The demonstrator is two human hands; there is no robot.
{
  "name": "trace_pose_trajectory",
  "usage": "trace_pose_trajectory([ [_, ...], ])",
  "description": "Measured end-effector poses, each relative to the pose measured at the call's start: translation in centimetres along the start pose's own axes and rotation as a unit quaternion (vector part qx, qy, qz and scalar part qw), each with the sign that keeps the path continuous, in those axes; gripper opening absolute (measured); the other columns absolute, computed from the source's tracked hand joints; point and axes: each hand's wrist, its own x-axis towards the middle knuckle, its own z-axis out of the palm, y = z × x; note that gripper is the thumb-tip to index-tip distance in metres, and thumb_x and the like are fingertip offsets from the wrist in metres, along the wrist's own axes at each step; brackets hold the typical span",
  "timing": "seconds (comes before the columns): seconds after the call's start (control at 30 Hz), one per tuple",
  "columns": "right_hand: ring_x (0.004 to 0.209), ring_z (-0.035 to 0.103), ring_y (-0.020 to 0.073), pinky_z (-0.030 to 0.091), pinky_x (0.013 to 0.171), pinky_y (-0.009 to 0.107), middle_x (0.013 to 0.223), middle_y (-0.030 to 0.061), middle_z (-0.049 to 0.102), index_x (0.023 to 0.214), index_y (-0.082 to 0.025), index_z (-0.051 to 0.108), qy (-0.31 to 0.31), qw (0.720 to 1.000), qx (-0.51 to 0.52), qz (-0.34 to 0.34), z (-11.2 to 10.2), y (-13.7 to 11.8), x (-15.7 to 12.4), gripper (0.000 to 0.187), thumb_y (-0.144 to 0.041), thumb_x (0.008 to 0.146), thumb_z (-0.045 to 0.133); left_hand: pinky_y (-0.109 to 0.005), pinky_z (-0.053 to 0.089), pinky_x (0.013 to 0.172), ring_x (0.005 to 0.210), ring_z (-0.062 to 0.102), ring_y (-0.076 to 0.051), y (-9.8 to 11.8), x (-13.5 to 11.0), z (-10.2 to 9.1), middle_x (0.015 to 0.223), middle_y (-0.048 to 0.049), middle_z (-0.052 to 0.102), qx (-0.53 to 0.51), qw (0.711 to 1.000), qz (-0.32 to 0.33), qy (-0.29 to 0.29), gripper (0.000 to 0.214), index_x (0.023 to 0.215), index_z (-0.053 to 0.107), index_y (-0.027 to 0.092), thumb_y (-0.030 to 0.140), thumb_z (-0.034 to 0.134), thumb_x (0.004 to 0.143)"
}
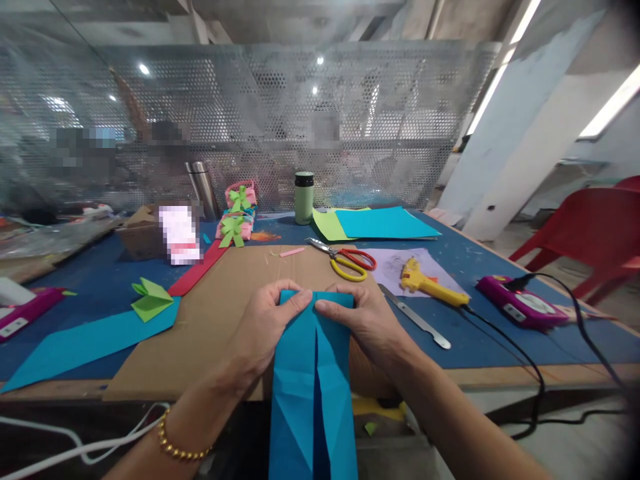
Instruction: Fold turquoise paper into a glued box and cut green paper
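A grey perforated screen, dotted with bright spots of light, stands along the far side of the blue desk, which has a pale wooden front edge. Above is a grey ceiling with beams. To the right are a whitish pillar, a strip light and a red chair.

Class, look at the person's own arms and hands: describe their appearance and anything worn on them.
The left hand and right hand wear no gloves, and no sleeves show. Around the left forearm is a bracelet of round, shiny gold-coloured beads. The right forearm shows nothing worn.
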Motion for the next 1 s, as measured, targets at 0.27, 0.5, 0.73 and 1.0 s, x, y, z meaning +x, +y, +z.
trace_pose_trajectory([
  [0.27, 0.063, 0.062, 0.0134, 0.050, 0.058, 0.024, 0.074, 0.0031, 0.070, 0.080, -0.014, 0.070, -0.015, 1.000, -0.006, 0.004, 0.0, 0.0, 0.1, 0.041, -0.047, 0.063, 0.089, -0.021, 0.046, 0.048, 0.053, 0.057, -0.011, -0.1, 0.0, -0.1, 0.063, 0.0007, 0.064, -0.012, 1.000, -0.006, -0.002, 0.036, 0.079, 0.062, 0.017, 0.048, 0.079, 0.075],
  [0.5, 0.080, 0.061, 0.0195, 0.048, 0.071, 0.033, 0.087, 0.0047, 0.067, 0.089, -0.018, 0.064, 0.137, 0.933, -0.277, -0.184, 0.4, -0.1, -1.2, 0.026, -0.044, 0.088, 0.065, -0.023, 0.049, 0.051, 0.053, 0.058, -0.012, 0.4, 0.6, -0.6, 0.064, 0.0013, 0.063, -0.021, 0.998, 0.024, 0.046, 0.036, 0.081, 0.062, 0.017, 0.048, 0.080, 0.073],
  [0.73, 0.082, 0.056, 0.0208, 0.041, 0.073, 0.035, 0.088, 0.0056, 0.062, 0.095, -0.019, 0.058, 0.123, 0.771, -0.521, -0.345, 2.2, 0.7, -4.1, 0.008, -0.027, 0.094, 0.059, -0.019, 0.039, 0.045, 0.049, 0.048, -0.008, -0.4, 1.4, -0.9, 0.059, 0.0038, 0.057, 0.046, 0.990, 0.083, 0.107, 0.037, 0.076, 0.060, 0.017, 0.050, 0.076, 0.076],
  [1.0, 0.086, 0.056, 0.0233, 0.040, 0.075, 0.036, 0.094, 0.0055, 0.061, 0.101, -0.021, 0.054, 0.109, 0.791, -0.545, -0.256, 2.2, 2.0, -3.0, 0.016, -0.029, 0.090, 0.063, -0.019, 0.037, 0.046, 0.052, 0.049, -0.009, -0.6, 1.1, -0.7, 0.060, 0.0035, 0.056, 0.073, 0.988, 0.083, 0.106, 0.036, 0.079, 0.060, 0.018, 0.051, 0.073, 0.079],
])
